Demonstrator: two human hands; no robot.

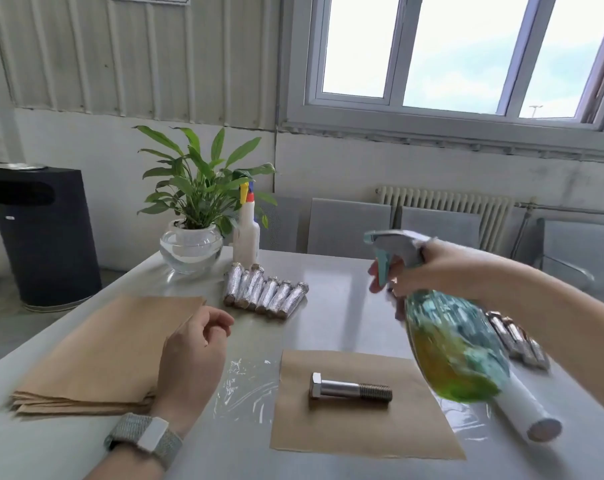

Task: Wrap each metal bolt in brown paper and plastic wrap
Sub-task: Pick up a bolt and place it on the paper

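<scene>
While one bolt point(350, 390) lies in the middle of a paper sheet point(362, 427) on clear wrap point(245, 386), ready to be rolled up, the right hand point(428, 271) grips a spray bottle point(449, 341) tipped toward it, maybe to wet it first. The left hand point(193, 355) rests loose and empty by the paper stack point(96, 348), handy for the next sheet. Farther back lie about seven wrapped bolts point(265, 292) in a row.

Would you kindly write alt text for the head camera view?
The right hand holds a spray bottle above a bare bolt lying on brown paper. The left hand rests loosely curled by a paper stack; wrapped bolts lie behind.
</scene>
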